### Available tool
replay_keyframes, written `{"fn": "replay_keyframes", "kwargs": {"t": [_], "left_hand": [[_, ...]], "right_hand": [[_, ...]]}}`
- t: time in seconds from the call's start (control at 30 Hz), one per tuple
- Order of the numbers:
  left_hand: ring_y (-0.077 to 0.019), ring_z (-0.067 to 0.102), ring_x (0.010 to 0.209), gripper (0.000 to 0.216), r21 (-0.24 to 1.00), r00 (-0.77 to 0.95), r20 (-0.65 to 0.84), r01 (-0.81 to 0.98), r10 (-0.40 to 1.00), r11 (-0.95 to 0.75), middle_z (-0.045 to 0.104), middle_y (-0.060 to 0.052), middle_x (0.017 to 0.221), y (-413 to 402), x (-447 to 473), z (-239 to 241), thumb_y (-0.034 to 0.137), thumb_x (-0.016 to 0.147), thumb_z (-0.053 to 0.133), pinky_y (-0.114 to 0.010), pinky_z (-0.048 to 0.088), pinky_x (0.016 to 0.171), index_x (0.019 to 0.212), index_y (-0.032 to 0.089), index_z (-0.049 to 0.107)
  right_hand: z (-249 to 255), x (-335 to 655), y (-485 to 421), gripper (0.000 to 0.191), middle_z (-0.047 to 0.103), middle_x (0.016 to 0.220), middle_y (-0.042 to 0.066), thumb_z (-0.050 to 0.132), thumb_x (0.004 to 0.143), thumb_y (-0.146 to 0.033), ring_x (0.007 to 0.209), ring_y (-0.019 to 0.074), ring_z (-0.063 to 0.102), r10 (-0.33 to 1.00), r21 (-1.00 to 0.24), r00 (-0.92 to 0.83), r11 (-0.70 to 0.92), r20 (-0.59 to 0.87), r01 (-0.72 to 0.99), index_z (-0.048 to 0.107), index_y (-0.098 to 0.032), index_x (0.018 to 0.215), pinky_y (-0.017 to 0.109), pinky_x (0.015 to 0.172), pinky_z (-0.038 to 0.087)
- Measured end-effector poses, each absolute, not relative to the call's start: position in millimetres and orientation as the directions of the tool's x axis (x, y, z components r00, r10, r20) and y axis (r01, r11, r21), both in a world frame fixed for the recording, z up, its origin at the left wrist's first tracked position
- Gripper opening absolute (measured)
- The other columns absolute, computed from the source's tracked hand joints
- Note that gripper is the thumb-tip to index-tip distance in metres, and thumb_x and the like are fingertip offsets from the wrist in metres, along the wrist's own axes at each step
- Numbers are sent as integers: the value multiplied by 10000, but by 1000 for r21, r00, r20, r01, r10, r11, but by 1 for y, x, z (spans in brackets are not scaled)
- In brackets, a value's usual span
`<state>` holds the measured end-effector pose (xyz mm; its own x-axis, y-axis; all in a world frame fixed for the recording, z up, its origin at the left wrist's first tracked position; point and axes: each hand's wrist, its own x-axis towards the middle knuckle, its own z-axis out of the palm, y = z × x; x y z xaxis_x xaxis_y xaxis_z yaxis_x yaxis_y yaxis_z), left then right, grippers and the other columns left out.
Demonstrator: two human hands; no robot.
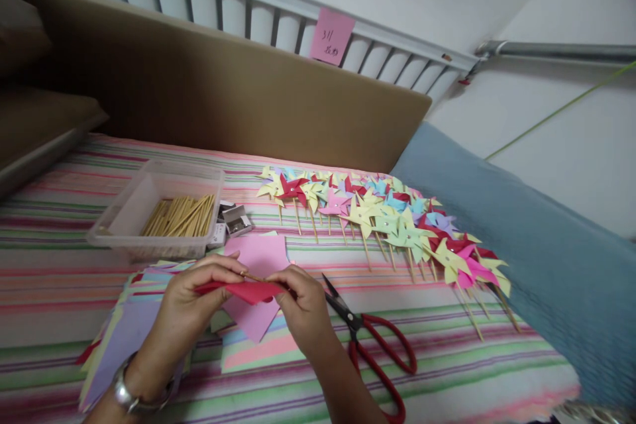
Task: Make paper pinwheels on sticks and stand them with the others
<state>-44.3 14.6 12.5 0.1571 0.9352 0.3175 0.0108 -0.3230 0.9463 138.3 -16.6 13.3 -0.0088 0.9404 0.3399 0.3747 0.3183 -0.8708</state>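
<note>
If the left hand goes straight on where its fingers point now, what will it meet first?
Past the red paper and thin stick between the hands, the left hand would probably meet the right hand first; exact depth is unclear from this single view.

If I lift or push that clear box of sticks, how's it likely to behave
The box itself is probably light for its size, since its see-through walls look like plastic. The sticks lie loose inside, so they'd likely slide if it tilted. It seems unlikely to tip when pushed, being wide and low.
</note>
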Motion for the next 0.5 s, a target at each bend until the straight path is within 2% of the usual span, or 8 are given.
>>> {"fn": "replay_keyframes", "kwargs": {"t": [0.17,0.5], "left_hand": [[-235,660,859,61,951,140,304,16,942,-309,725,-60,789,14,-43,16,268,713,706,-432,454,944,674,236,741],[-236,660,864,58,955,169,294,-7,941,-298,725,-74,820,17,-44,13,269,695,721,-392,483,882,659,227,741]], "right_hand": [[17,138,-20,187,625,686,14,538,802,-121,679,147,574,942,-859,-18,313,335,405,711,-193,790,247,629,416],[12,138,-19,172,612,689,9,545,817,-127,671,140,572,947,-868,17,288,322,405,703,-194,798,236,615,413]]}}
